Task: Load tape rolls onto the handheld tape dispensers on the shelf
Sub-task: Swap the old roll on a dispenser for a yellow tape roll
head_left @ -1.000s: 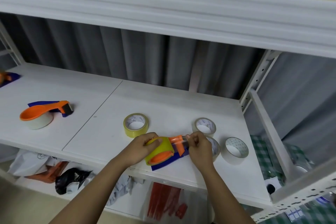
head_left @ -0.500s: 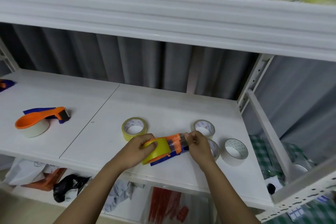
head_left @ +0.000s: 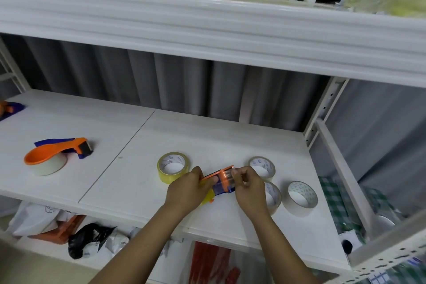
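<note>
The left hand [head_left: 187, 188] is gripping the yellow tape roll [head_left: 207, 196] seated in the orange dispenser [head_left: 222, 180], now covering most of the roll, where a second ago its yellow band was plainly showing. The right hand [head_left: 247, 188] is pinching the tape end at the dispenser's clear front, fingers curled on it. Both are sitting lower toward the white shelf [head_left: 129, 182] than before, the dispenser tipped flatter, which suggests the tape is being threaded through the head (loading on this one looks nearly finished).

Loose rolls are lying around the hands: a yellow roll [head_left: 173, 166] at ten o'clock, clear rolls [head_left: 262, 168] at one o'clock and a white roll [head_left: 302, 197] at three o'clock. A loaded dispenser [head_left: 54, 155] is resting unmoved at nine o'clock.
</note>
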A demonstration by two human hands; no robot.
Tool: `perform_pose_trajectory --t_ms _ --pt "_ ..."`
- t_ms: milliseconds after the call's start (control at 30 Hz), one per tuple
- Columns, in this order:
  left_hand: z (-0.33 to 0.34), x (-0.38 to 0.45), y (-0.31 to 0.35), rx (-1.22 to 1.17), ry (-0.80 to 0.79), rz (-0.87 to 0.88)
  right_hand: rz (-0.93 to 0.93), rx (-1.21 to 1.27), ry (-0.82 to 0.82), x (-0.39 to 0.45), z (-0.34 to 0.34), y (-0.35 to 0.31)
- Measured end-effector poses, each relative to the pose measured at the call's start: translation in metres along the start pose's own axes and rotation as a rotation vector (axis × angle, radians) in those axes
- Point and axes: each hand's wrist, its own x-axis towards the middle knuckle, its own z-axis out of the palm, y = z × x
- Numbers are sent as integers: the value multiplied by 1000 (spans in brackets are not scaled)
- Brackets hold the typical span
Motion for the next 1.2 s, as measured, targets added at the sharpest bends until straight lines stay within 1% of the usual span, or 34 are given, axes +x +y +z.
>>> perform_pose_trajectory --t_ms 133,267,367,467,500,567,667,733,800,900,1200 --pt "0 5 0 26 8 -7 -44 28 33 -4 1 -5" --pt "-3 4 2 8 41 49 -52 69 84 -9 4 -10" --pt "-9 4 0 -20 6 110 -25 81 104 -10 0 -13" --pt "-15 3 -5 -121 -65 180 -42 97 125 -9 -8 -15" --pt "-15 3 -6 -135 -66 189 -46 104 129 -8 -10 -17" --pt "-13 3 -7 -130 -12 158 -45 124 113 -7 -11 -20" --pt "-9 5 -2 -133 121 49 -29 182 75 -7 -10 -23" --pt "-8 7 2 -109 181 19 -16 212 68 -8 -11 -24" --pt "-8 10 3 -105 189 -5 -16 217 71 -8 -11 -26" --pt "-8 14 3 -153 157 -52 -31 223 73 -8 -12 -30" --pt "-5 21 9 -183 208 -64 -85 226 100 -9 -15 -34"
